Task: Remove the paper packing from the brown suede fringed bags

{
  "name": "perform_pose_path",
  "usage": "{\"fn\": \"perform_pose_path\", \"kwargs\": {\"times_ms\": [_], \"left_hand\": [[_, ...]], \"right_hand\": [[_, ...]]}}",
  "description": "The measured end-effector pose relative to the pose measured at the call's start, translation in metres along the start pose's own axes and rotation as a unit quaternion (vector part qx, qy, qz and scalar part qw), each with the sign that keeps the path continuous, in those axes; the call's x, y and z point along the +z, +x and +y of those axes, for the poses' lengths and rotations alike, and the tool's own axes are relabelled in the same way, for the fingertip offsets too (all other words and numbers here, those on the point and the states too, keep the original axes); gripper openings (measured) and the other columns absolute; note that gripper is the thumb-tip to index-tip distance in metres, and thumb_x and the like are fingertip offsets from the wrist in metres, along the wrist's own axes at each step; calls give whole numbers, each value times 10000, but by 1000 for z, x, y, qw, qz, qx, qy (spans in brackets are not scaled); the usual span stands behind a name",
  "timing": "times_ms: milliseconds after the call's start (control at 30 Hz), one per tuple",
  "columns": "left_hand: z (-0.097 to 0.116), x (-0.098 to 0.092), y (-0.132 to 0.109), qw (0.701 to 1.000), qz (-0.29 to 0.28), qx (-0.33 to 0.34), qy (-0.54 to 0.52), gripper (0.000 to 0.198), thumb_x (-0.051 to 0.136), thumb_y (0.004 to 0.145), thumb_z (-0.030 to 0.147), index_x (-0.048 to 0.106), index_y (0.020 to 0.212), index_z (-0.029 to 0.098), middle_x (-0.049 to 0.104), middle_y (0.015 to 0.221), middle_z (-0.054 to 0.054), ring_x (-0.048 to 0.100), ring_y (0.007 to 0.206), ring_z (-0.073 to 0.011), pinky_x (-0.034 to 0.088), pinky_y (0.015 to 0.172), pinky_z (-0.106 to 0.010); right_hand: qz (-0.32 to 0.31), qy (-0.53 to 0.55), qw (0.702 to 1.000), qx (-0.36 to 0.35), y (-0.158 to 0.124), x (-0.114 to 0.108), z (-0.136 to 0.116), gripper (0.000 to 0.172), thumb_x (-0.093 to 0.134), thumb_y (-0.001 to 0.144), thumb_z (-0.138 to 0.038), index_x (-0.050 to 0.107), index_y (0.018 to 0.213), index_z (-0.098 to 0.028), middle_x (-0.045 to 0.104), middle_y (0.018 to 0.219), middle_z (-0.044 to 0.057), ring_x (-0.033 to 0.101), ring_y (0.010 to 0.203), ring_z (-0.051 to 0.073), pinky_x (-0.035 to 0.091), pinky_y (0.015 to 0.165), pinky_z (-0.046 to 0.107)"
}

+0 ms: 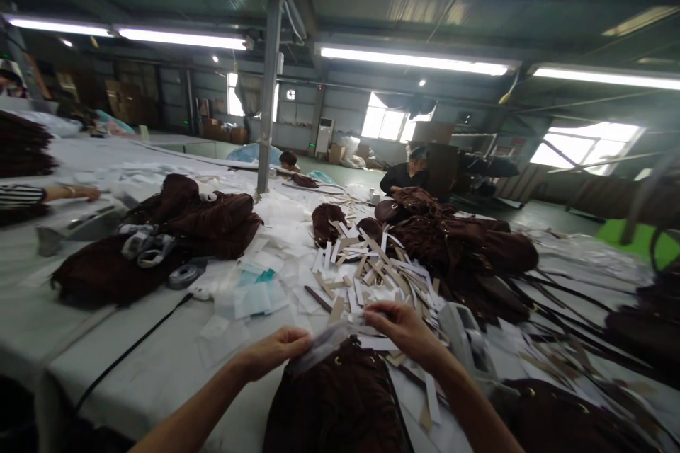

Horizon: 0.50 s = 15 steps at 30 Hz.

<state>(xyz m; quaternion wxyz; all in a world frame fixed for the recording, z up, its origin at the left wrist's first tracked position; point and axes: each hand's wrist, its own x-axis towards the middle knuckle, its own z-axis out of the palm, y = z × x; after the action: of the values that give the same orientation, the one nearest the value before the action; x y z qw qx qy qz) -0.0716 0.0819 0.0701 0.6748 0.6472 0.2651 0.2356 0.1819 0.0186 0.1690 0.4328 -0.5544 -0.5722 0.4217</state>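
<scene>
- Left hand (275,351), right hand (402,330): both pinching clear plastic film (325,345) over brown bag (337,407), tabletop's (154,376) near edge.
- Film likely light, limp, slippery; grip ends.

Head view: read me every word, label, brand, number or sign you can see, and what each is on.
No text is legible.
Clear plastic in the left hand and right hand: none I can make out.
Brown bag below: none visible.
Small square panel on the back wall: too small to read.
Cardboard boxes at the back: any print too blurred.
</scene>
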Motion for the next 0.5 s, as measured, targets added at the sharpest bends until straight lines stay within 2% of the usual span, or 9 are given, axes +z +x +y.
{"fn": "perform_pose_path", "kwargs": {"times_ms": [100, 167, 233, 333, 500], "left_hand": [[4, 8, -17, 998, 10, 25, 49, 303, 623, 782, 469, 646, 710, 176, 571, 772, -2, 480, 762, -160, 398, 734, -258], [3, 15, -27, 988, 62, 54, 130, 277, 582, 822, 449, 661, 742, 196, 611, 925, -39, 504, 886, -195, 372, 844, -280], [-5, 22, -34, 967, 129, 60, 211, 314, 507, 867, 448, 635, 721, 202, 620, 897, -49, 526, 847, -199, 372, 805, -280], [-30, 27, -33, 959, 186, 23, 211, 390, 417, 894, 493, 550, 661, 210, 545, 634, -5, 510, 637, -176, 351, 613, -260], [-75, 24, -25, 949, 268, 39, 161, 407, 431, 854, 579, 497, 650, 233, 488, 530, 22, 497, 542, -168, 360, 567, -253]], "right_hand": [[-63, -187, 979, -47, 4, -16, -12, 167, 698, 714, -320, 757, 754, -169, 668, 653, 0, 531, 621, 140, 367, 589, 241], [-96, -300, 947, -64, 3, -20, -17, 162, 645, 752, -295, 754, 761, -177, 641, 616, -14, 501, 576, 124, 330, 549, 233], [-108, -342, 932, -59, 2, -19, -20, 160, 617, 765, -267, 744, 744, -172, 589, 567, -31, 455, 536, 105, 293, 512, 225], [-117, -337, 934, -36, 0, -15, -22, 121, 630, 733, -230, 728, 699, -168, 538, 532, -43, 424, 516, 95, 268, 483, 215], [-94, -217, 971, -41, -3, -7, -22, 128, 700, 673, -291, 727, 635, -172, 578, 515, -27, 457, 483, 101, 289, 462, 211]]}}
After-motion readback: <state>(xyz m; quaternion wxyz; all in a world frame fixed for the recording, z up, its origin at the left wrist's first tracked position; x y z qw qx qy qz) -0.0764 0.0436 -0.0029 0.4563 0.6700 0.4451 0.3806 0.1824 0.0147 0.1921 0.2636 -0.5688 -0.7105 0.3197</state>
